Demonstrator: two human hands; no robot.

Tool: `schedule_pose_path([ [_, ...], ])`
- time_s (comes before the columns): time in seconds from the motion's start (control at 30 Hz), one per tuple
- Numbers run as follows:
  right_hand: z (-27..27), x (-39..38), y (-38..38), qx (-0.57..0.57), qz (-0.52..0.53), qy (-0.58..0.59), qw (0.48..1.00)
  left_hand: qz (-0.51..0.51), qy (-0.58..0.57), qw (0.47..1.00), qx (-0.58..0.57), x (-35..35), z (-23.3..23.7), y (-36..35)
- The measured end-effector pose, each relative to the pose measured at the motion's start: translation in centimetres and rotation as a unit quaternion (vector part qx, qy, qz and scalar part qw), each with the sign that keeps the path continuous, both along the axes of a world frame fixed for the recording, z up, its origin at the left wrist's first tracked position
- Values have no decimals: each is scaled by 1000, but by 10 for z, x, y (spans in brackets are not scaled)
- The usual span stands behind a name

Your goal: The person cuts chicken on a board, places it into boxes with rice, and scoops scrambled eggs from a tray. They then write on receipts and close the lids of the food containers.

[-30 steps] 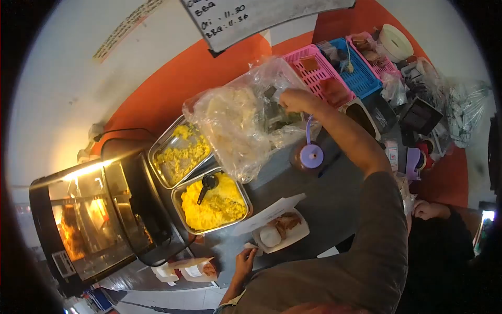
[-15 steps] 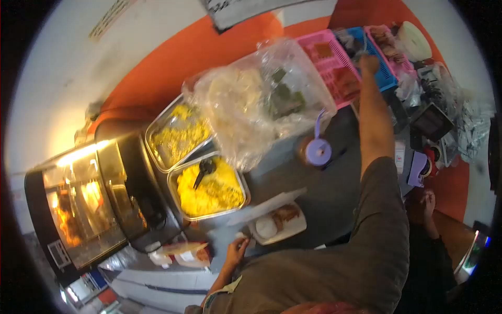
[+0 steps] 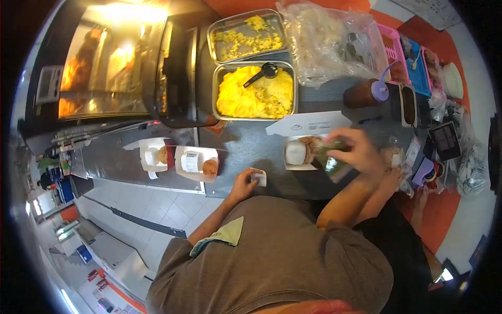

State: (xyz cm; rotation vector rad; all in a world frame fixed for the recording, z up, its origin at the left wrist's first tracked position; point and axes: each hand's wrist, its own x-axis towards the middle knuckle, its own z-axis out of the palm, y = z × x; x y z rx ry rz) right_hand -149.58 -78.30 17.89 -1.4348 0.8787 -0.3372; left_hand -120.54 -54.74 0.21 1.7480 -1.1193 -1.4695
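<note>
beside the open box (image 3: 301, 167), at its right end, a blurred green packet (image 3: 336, 166) is gripped in the right hand's (image 3: 361, 150) fingers; the left hand (image 3: 242, 185) pinches a white slip (image 3: 260, 178) over the desk (image 3: 246, 141); beyond sits a tray (image 3: 215, 94) of yellow food (image 3: 235, 97).

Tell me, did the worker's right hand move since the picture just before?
Yes. It was at the blue basket; now the right hand is away from that basket, by the open box.
</note>
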Motion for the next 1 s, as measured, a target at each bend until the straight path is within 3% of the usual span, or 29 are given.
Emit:
schedule_pose_path([
  [0.07,-12,35,22,17,3,59,998,33,46,998,-24,6,0,3],
  [0.13,-8,61,35,-95,-69,225,967,63,66,995,-32,8,-1,0],
  [0.17,-19,70,27,-141,-76,171,972,84,82,993,-29,9,-2,-3],
  [0.23,9,133,-4,-232,-48,214,948,78,66,994,-31,12,-6,-12],
  [0.3,-28,197,-52,-420,24,199,885,75,56,994,-50,11,-19,-20],
  [0.33,-55,221,-74,-478,77,276,830,88,64,992,-59,8,-14,-25],
  [0.37,-79,238,-87,-531,127,348,762,111,112,986,-52,6,-5,-32],
  [0.4,-97,246,-91,-544,139,347,751,133,160,977,-46,7,1,-39],
  [0.47,-116,258,-103,-657,178,371,632,149,187,970,-41,12,0,-49],
  [0.5,-115,262,-107,-665,189,367,622,151,209,966,-19,12,-2,-52],
  [0.6,-126,251,-112,-658,267,353,609,195,240,951,-18,17,-11,-67],
  [0.67,-137,239,-121,-563,296,398,661,211,275,938,13,17,-16,-79],
  [0.7,-106,237,-108,-565,278,339,698,230,275,933,1,16,-20,-86],
  [0.73,-110,233,-117,-566,284,340,695,250,273,929,-11,16,-25,-94],
  [0.8,-108,223,-131,-491,263,295,777,261,301,917,7,15,-15,-106],
  [0.83,-109,218,-137,-488,267,299,775,281,270,921,5,12,-18,-113],
  [0.9,-70,232,-124,-323,187,229,899,305,216,927,9,9,-28,-127],
  [0.93,-74,235,-128,-322,191,231,898,307,220,926,11,5,-28,-130],
  [1.0,-88,242,-141,-467,243,159,835,381,237,893,37,6,4,-136],
])
